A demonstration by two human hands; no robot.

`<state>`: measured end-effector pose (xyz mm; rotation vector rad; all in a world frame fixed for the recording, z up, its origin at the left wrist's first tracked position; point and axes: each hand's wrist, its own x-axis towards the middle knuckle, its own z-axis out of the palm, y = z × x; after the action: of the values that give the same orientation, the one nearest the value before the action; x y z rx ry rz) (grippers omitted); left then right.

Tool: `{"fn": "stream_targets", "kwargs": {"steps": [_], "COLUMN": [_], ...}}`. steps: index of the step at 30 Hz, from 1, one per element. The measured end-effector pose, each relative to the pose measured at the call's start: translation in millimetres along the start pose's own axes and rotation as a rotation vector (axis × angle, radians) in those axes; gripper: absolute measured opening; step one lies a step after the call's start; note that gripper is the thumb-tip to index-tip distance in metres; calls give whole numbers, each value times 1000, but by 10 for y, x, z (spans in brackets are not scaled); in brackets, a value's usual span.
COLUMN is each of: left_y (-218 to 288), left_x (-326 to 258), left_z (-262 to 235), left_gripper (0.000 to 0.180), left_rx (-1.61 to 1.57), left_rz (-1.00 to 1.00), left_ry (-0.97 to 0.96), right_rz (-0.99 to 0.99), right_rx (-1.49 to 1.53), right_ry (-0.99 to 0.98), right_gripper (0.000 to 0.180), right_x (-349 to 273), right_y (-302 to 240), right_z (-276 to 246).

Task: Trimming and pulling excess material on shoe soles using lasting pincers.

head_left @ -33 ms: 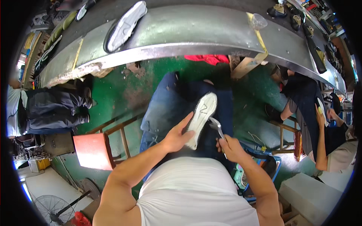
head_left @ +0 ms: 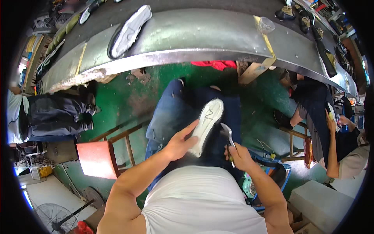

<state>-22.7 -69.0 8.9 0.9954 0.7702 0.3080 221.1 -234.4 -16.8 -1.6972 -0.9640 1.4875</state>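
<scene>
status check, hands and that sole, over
Left hand gripping white shoe sole on lap, tread up. Right hand holding metal tool, tip beside sole edge. Nothing between tool and sole.

The person wears a white sleeveless top point(head_left: 202, 202) that leaves both arms bare from the shoulder, and dark blue jeans point(head_left: 171, 113) at twelve o'clock above it. Both hands are uncovered, without gloves.

You are looking steeply down from your own head through one wide fisheye view, facing forward over your lap, close above your hands point(head_left: 183, 140), with the curved desk point(head_left: 218, 35) bending across the top.
</scene>
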Motion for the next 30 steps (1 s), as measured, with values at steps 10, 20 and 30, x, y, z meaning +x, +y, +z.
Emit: {"fn": "stream_targets", "kwargs": {"steps": [10,20,30], "left_y": [2630,3780,4149], "left_x": [835,3261,2910], "left_z": [-160,-651,-1472], "left_gripper": [45,37,56], "left_rx": [65,2035,1452], "left_rz": [334,478,217], "left_ry": [64,696,465], "right_rz": [142,256,248], "right_rx": [444,517,508], "right_ry": [-138,-215,-179], "right_gripper": [39,38,47], "right_x": [249,335,396], "right_y": [253,9,0], "right_z": [-148,-235,-309]}}
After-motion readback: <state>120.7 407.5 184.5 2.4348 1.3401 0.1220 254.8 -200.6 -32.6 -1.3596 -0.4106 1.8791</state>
